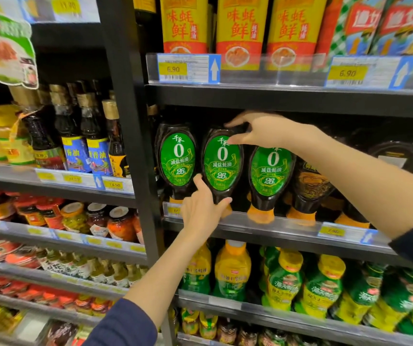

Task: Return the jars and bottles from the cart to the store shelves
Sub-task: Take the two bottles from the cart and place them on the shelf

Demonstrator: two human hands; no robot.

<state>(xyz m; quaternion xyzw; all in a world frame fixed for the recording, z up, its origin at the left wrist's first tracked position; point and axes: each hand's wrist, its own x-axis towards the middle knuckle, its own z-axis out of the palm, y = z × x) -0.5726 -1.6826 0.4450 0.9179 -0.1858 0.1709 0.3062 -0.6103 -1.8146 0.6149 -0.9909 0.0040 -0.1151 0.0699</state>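
Note:
A dark squeeze bottle with an oval green label [221,163] stands cap-down on the middle shelf [275,229], second in a row of like bottles. My left hand [201,208] wraps its narrow lower end near the orange cap. My right hand [257,132] pinches its rounded top between thumb and fingers. Matching bottles stand to its left [176,158] and right [270,171]. No cart is in view.
Yellow and red sauce bottles [240,28] fill the shelf above, green and yellow bottles [281,280] the shelf below. A black upright post [130,121] divides off the left bay with dark oil bottles [93,136] and jars [121,223]. Price tags line the shelf edges.

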